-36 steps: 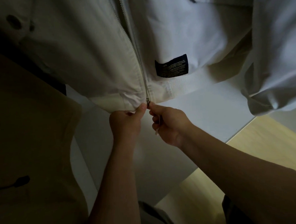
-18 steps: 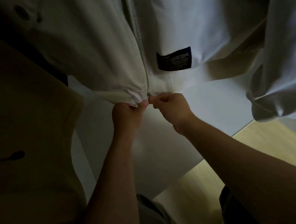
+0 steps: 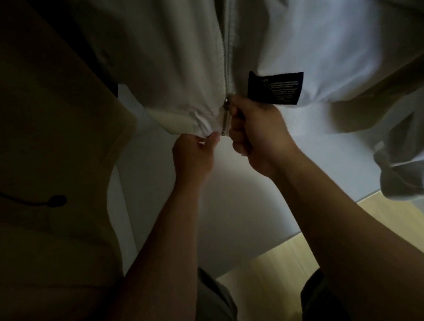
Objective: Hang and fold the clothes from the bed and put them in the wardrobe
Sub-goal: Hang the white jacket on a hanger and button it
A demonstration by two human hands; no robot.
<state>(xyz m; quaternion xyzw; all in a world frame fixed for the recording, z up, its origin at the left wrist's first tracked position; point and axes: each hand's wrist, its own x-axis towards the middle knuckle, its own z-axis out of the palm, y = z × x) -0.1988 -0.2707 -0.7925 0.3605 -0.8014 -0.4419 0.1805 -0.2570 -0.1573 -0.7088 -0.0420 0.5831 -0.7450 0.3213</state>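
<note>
A cream zip-up jacket (image 3: 171, 64) hangs in front of me inside the wardrobe, its metal zipper (image 3: 224, 49) running down the middle. A dark label (image 3: 274, 88) is sewn to the right panel near the hem. My left hand (image 3: 193, 156) pinches the bottom corner of the left panel just beside the zipper's end. My right hand (image 3: 256, 131) grips the right hem edge, its thumb and fingers at the zipper slider (image 3: 226, 104), a short way above the hem. The jacket's right sleeve cuff (image 3: 408, 174) hangs at the far right.
A tan garment (image 3: 47, 169) with a dark button hangs close on the left, touching the jacket's side. Below the hem lies the wardrobe's white floor panel (image 3: 233, 208). Light wooden flooring (image 3: 357, 238) shows at the lower right. My trouser legs are at the bottom edge.
The zipper slider has risen a little above the hem, with my right hand moving up along it. My left hand stays low, holding the hem. The view has moved closer.
</note>
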